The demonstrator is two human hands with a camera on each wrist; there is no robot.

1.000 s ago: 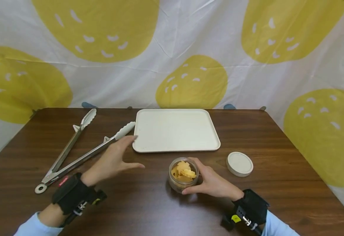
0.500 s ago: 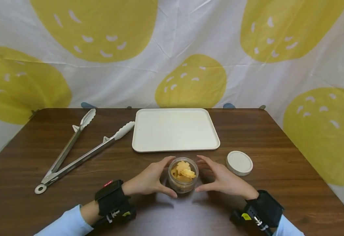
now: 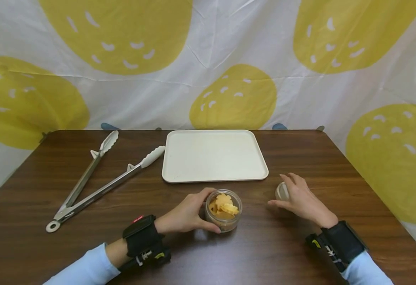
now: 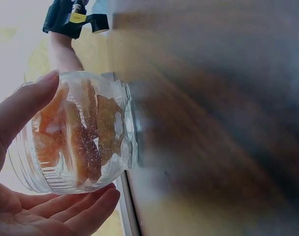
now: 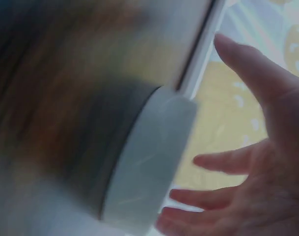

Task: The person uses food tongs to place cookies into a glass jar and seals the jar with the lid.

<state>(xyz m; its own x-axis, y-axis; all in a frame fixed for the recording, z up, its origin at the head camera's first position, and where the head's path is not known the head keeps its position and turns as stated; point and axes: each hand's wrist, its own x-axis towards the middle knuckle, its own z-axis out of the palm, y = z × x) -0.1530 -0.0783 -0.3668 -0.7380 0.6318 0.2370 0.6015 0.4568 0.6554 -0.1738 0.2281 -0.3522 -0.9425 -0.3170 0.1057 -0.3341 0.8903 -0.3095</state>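
A clear glass jar (image 3: 228, 226) stands upright on the table, holding several yellow-orange, wavy-edged pieces (image 3: 224, 204), perhaps crackers or cookies. My left hand (image 3: 185, 214) grips the jar from its left side. In the left wrist view, the thumb lies along one side of the glass jar (image 4: 80, 132) and the fingers pass behind the other. My right hand (image 3: 305, 201) hovers over the round white lid (image 3: 282, 192), hiding most of it. The right wrist view has its fingers spread around the lid (image 5: 150, 162), seemingly apart from it.
A white rectangular tray (image 3: 215, 156) lies at the back middle of the dark wood table (image 3: 257, 253). Long metal tongs (image 3: 102, 191) with white tips rest spread on the left, one tip close to the tray. A white cloth with yellow patterns (image 3: 232, 97) hangs behind.
My left hand has come from near the tongs to the jar and now holds it. The right hand has let go of the jar and moved right, over the lid.
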